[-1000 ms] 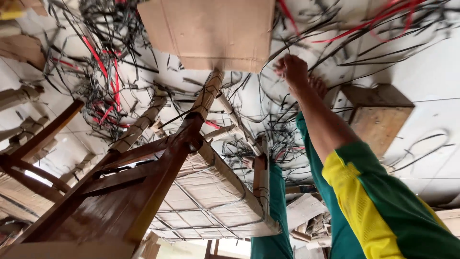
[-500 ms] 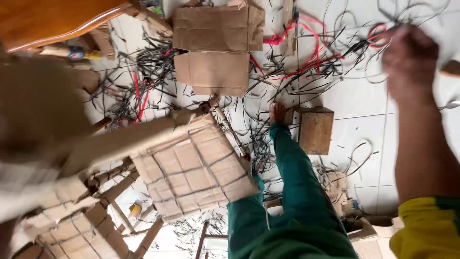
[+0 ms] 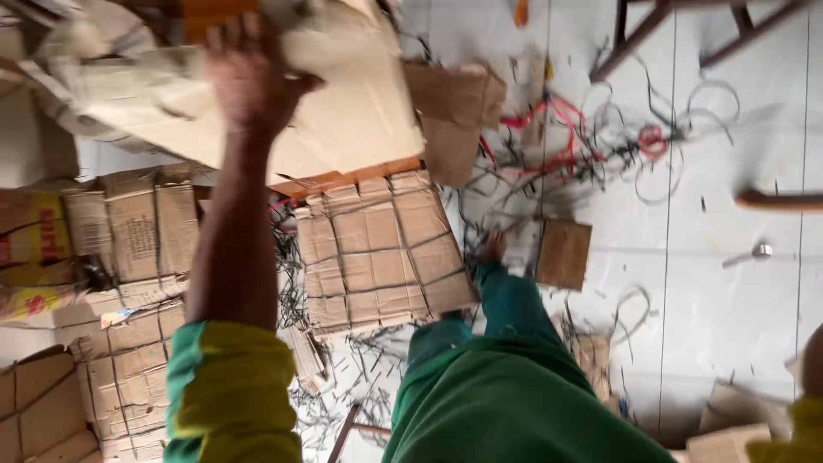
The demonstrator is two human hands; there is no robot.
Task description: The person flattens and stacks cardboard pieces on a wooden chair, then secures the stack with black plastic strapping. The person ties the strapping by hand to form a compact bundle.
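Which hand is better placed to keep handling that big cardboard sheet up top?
Left. The left hand is already raised against the large cardboard sheet. The right arm only shows as a sleeve edge at the frame's bottom corner, far from the sheet.

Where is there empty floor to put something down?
The white tiles on the right are mostly bare, between the small brown board and the spoon. The left is crowded with tied cardboard bundles. Tangled wires cover the top middle. The left hand grips a big cardboard sheet.
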